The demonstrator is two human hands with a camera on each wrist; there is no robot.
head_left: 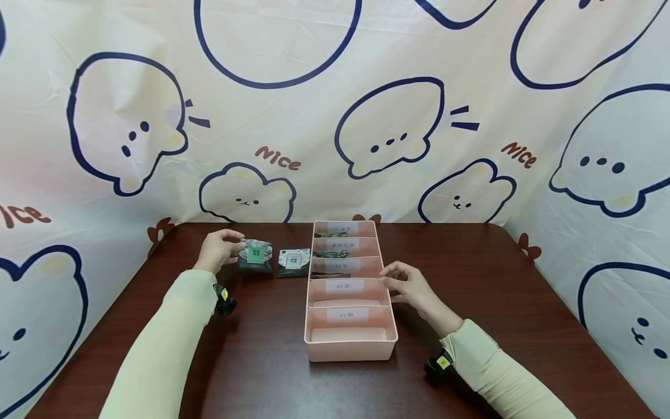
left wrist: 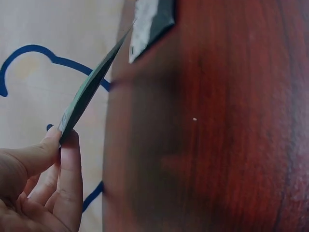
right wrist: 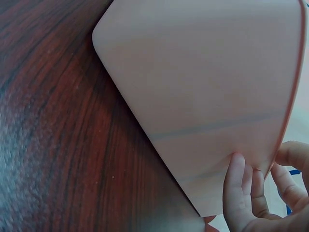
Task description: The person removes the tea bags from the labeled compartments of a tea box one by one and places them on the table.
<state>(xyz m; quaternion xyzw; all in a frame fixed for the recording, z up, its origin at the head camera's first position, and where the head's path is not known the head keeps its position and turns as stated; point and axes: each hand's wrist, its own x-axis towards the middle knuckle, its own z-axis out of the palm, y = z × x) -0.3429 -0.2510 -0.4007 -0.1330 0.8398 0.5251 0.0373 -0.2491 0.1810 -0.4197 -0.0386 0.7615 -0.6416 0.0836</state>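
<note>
My left hand [head_left: 217,250] pinches a dark green tea sachet [head_left: 255,255] by its left edge, above the table. The left wrist view shows this sachet edge-on, gripped between thumb and fingers. A second tea sachet [head_left: 293,262] lies on the table between it and a long pink divided box [head_left: 349,350]. With fingertips at the rim and others against the outer side wall, my right hand [head_left: 410,285] holds the box's right side. White labels mark the compartments; dark packets lie in the three far ones, and the two nearest show bare floors.
The dark reddish-brown table [head_left: 251,372] runs back to a cream cloth backdrop [head_left: 314,128] printed with cartoon outlines. More of the cloth hangs along both sides. A black wrist camera sits on each sleeve.
</note>
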